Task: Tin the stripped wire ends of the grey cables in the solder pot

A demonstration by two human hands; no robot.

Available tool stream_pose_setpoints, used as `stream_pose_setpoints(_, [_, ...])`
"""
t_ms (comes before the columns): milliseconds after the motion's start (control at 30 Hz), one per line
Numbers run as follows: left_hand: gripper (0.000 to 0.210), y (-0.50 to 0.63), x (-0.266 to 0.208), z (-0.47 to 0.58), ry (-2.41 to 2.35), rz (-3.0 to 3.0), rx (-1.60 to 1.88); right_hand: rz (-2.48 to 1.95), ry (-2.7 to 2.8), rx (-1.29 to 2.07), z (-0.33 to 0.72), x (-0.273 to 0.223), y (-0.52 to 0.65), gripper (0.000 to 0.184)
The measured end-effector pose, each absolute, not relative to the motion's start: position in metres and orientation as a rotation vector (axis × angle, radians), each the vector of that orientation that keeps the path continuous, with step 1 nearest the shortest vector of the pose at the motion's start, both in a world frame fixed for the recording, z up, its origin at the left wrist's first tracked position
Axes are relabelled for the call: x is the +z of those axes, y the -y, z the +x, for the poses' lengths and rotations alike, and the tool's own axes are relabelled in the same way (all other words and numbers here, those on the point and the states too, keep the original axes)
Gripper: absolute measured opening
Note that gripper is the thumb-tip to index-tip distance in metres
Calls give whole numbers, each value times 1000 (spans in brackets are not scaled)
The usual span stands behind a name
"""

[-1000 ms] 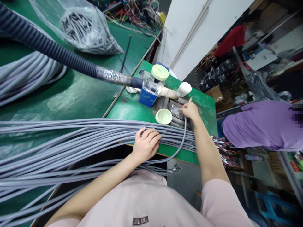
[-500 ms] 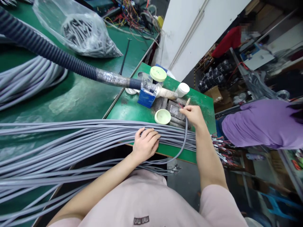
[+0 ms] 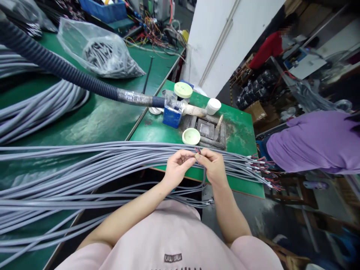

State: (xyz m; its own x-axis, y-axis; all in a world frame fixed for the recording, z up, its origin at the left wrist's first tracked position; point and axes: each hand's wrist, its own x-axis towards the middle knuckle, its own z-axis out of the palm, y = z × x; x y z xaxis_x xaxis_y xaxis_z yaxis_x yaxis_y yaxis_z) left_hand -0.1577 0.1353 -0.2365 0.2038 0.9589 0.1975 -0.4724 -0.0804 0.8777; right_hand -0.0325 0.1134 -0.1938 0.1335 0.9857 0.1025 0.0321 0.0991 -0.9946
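Note:
Both hands meet over the bundle of grey cables (image 3: 112, 162) at the bench's near edge. My right hand (image 3: 214, 165) is closed on the end of one grey cable (image 3: 204, 175), which hangs below it in a bend. Thin red and dark wires (image 3: 198, 150) stick out at the fingertips. My left hand (image 3: 180, 165) pinches at those wires from the left, thumb against forefinger. Just beyond the hands is a small square solder pot (image 3: 206, 129) in a dark, stained frame, with a pale green shallow cup (image 3: 191, 136) beside it.
A ribbed black hose (image 3: 92, 82) ends in a pale nozzle above the pot, propped on a blue box (image 3: 171, 117). A white cup (image 3: 213, 106) and a lidded tub (image 3: 183, 90) stand behind. A person in purple (image 3: 312, 142) is close on the right.
My right hand has drawn the cable end back from the solder pot toward me. My left hand has left the cable bundle and moved right to pinch the wires.

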Motion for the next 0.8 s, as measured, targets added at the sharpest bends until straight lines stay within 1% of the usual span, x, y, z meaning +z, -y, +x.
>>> stream_pose_setpoints(133, [18,-132,-235,-152,-611,1079,1401,-1195,1096,1075,-36,-197,-110,29])
stream_pose_setpoints(433, [16,-134,-241,-149,-707,1246,1480,-1183,915,1246,-35,-214,-96,26])
stream_pose_setpoints(500, [14,-133,-241,-152,-717,1393,1516,-1158,858,1250,-38,-217,-89,29])
stream_pose_setpoints(567, [13,-129,-243,-153,-657,1639,1559,-1114,759,1223,-43,-219,-84,32])
stream_pose_setpoints(633, [11,-126,-246,-153,-584,1759,1577,-1083,690,1201,-46,-220,-81,36])
stream_pose_setpoints(700, [8,-124,-250,-151,-617,1635,1566,-1071,668,1194,-48,-221,-81,41])
stream_pose_setpoints(733, [10,-124,-251,-150,-656,1518,1531,-1069,668,1189,-49,-221,-81,43])
stream_pose_setpoints(800, [24,-124,-253,-149,-668,1277,1385,-1072,675,1179,-51,-222,-80,45])
